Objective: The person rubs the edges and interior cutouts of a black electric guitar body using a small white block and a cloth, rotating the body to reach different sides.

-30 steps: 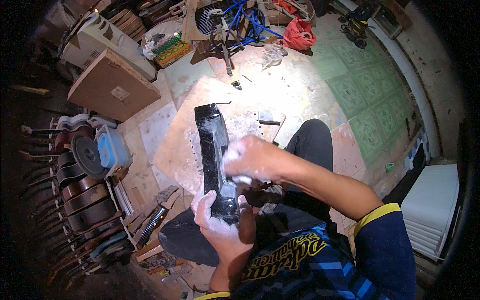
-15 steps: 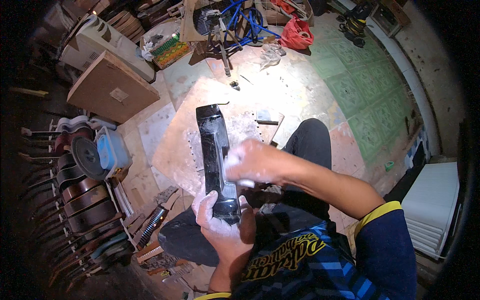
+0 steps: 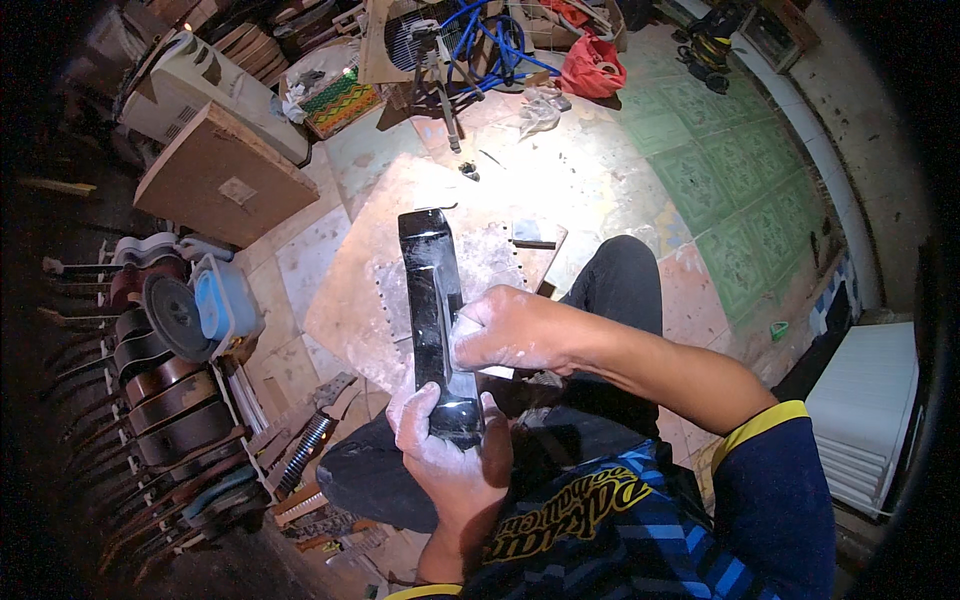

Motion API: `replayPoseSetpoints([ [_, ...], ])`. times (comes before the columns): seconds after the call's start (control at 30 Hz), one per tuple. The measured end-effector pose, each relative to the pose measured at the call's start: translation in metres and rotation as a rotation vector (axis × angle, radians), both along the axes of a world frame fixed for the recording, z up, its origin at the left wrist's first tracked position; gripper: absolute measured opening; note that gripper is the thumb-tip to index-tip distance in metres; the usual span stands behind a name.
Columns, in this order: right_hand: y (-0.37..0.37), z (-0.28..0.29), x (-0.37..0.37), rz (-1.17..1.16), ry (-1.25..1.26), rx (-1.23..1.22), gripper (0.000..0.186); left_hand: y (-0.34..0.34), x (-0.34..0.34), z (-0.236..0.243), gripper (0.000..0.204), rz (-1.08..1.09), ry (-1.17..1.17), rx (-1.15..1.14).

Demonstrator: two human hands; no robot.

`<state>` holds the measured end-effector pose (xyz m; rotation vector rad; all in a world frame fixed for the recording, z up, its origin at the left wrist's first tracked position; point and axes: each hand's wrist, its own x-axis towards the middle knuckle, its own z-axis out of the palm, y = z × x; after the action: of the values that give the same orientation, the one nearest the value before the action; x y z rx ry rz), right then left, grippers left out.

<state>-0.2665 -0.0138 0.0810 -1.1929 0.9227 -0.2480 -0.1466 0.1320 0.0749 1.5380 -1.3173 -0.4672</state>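
Observation:
My left hand (image 3: 445, 450), dusted with white powder, grips the lower end of a long glossy black piece (image 3: 425, 290), which has a recessed channel along it. My right hand (image 3: 505, 330), also whitened, is closed against the right side of this piece at mid-length; a small white piece (image 3: 497, 372) shows beneath its fingers, its full shape hidden. The black piece is held upright in the picture, over a dusty board (image 3: 350, 280) on the floor between my dark-trousered legs. A small flat grey block (image 3: 533, 233) lies on that board.
At left stand a rack of guitar-like bodies (image 3: 175, 410), a blue plastic tub (image 3: 225, 300) and a leaning brown panel (image 3: 225, 175). Blue hose (image 3: 480, 45), a red bag (image 3: 595, 65) and a metal stand (image 3: 445, 100) lie ahead. A white slatted panel (image 3: 860, 420) is at right.
My right hand and the white piece have moved slightly downward along the black piece, whose top end has swung a little to the right. My left hand keeps its grip.

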Motion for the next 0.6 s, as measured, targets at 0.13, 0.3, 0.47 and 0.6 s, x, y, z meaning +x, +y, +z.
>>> replayPoseSetpoints([
  [0.13,-0.001,0.004,0.002,-0.08,-0.039,0.001,0.02,-0.002,-0.003,0.005,0.061,0.022,0.004,0.009],
  [0.3,0.003,-0.013,-0.001,0.039,-0.036,0.023,0.028,-0.001,-0.001,-0.001,0.057,0.039,-0.049,-0.062],
  [0.47,0.004,-0.011,-0.001,0.033,-0.047,0.118,0.017,-0.002,-0.004,0.007,0.057,0.065,-0.063,-0.023],
  [0.6,0.004,-0.002,0.001,-0.003,-0.046,0.071,0.015,0.002,-0.002,-0.002,0.056,0.055,-0.036,-0.031],
])
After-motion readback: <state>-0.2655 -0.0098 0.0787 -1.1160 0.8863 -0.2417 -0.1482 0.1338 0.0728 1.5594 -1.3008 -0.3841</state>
